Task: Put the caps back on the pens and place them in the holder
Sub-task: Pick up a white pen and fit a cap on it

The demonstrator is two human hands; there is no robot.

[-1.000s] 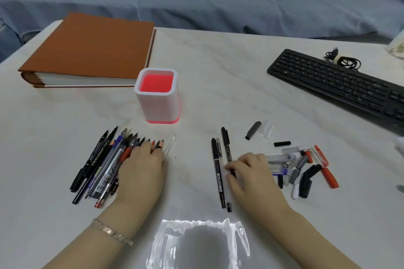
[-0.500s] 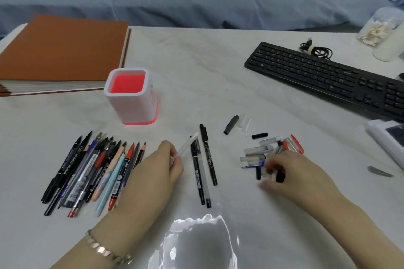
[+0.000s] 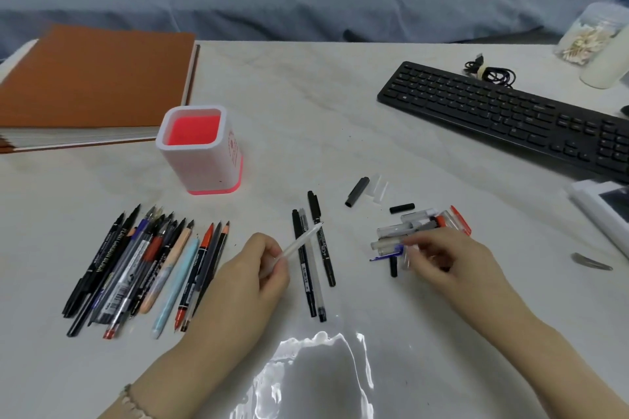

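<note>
My left hand (image 3: 253, 274) grips a slim white pen (image 3: 302, 241) whose uncapped tip points up and right, above three capped pens (image 3: 311, 258) lying mid-table. My right hand (image 3: 439, 257) reaches into the pile of loose caps (image 3: 413, 231), its fingers curled among clear and black caps; whether it pinches one is blurred. Left of my left hand lies a row of several uncapped pens (image 3: 143, 269). The white holder with a pink inside (image 3: 200, 150) stands upright behind that row, with nothing in it.
An orange-covered book (image 3: 92, 78) lies at the back left. A black keyboard (image 3: 503, 116) and a coiled cable (image 3: 490, 73) sit at the right, with a jar (image 3: 592, 34) beyond. A clear plastic bag (image 3: 306, 378) lies at the near edge. A white device (image 3: 602, 211) sits far right.
My left hand left the pen row and lifted the white pen toward the middle. My right hand moved off the capped pens to the cap pile. The camera shifted right.
</note>
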